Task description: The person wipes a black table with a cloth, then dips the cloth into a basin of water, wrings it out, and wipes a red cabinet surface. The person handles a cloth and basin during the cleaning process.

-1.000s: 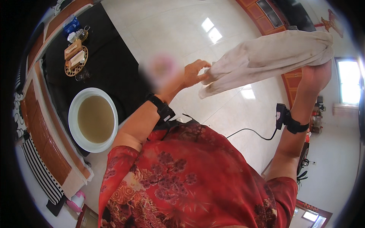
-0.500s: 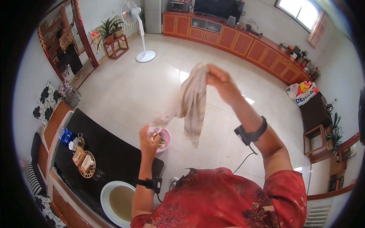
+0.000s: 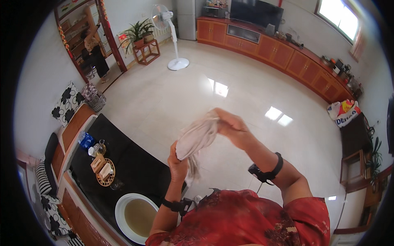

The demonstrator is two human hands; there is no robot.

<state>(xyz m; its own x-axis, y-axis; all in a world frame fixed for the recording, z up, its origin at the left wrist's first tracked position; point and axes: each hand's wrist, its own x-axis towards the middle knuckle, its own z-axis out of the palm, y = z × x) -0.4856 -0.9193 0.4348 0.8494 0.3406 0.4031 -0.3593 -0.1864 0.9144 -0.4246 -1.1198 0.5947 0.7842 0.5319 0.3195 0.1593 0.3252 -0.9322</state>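
A light beige cloth is stretched between my two hands, over the floor beyond the right end of the black table. My right hand pinches its upper right end and is held higher. My left hand is closed round the lower left part, with the thumb up against the fabric. A loose, blurred end of the cloth hangs below, beside my left wrist. Close to my left forearm, a white basin of murky brownish water stands on the table.
The black table also carries a round woven tray with tissue boxes, glassware and a blue package. Further off stand a white fan, a plant stand and a long wooden cabinet. Another person is in the doorway.
My right hand has come down and the cloth, hanging long before, is gathered between both hands. The pink bin with scraps, seen earlier by my left hand, is now hidden. The view has shifted.
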